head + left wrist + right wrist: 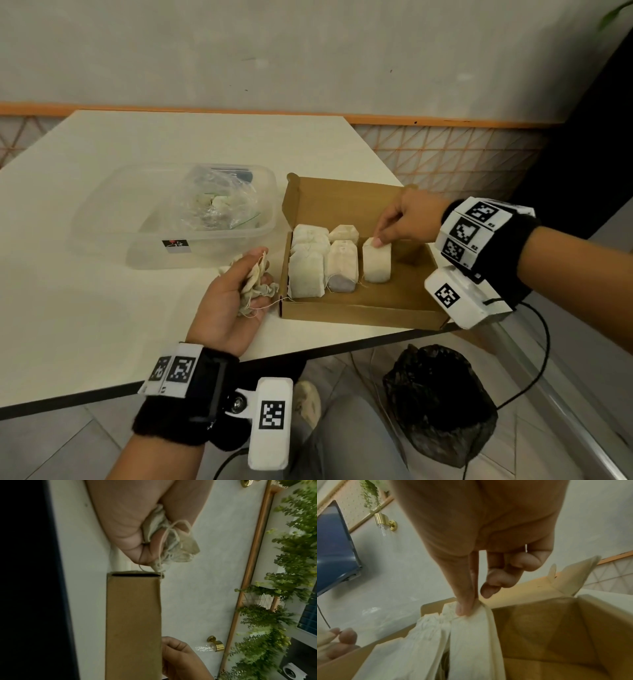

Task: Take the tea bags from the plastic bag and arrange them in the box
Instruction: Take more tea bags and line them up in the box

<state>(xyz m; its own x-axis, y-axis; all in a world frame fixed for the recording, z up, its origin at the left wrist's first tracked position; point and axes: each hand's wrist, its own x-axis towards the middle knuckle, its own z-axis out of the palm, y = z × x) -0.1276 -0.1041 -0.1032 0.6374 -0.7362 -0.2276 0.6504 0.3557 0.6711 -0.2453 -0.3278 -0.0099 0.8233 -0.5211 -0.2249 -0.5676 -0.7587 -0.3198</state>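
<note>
Now | right hand (pixel 407 219) pinches papery tea bag (pixel 376 265) | left hand (pixel 236 294) clutches crumpled bags (pixel 255 284) | cardboard box (pixel 370 305)

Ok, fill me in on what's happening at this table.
A person is packing tea bags into a cardboard box. The right hand pinches the top of a tea bag, setting it beside the rows already in the box. The left hand grips a bunch of tea bags. The plastic bag sits in a clear tub.
</note>
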